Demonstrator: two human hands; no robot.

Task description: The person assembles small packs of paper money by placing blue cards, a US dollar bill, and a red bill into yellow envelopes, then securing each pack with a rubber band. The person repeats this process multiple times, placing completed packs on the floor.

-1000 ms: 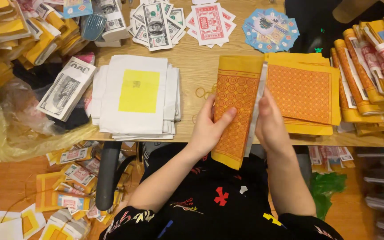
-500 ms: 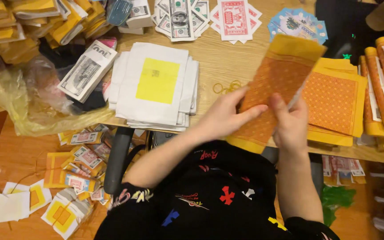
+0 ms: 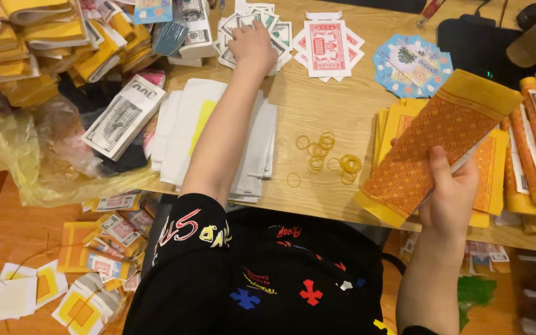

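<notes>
The right hand (image 3: 451,198) grasps a stack of orange patterned paper sheets (image 3: 432,152) with yellow borders. The thumb lies across the patterned face and the fingers close behind it. The stack is held tilted above the near right edge of the worktop (image 3: 330,105), over a pile of similar orange-and-yellow sheets (image 3: 497,161). Its face shows a fine repeating lattice print; the near and far ends are plain yellow bands.

The left hand (image 3: 252,43) reaches to the far side, fingers spread flat and pressing on a fan of green-grey printed notes (image 3: 286,34); it grips nothing. Red-and-white printed sheets (image 3: 327,46) lie just right of that fan. Loose yellow rubber bands (image 3: 327,158) lie between the arms. A stack of white sheets (image 3: 184,130) sits under the left forearm.
</notes>
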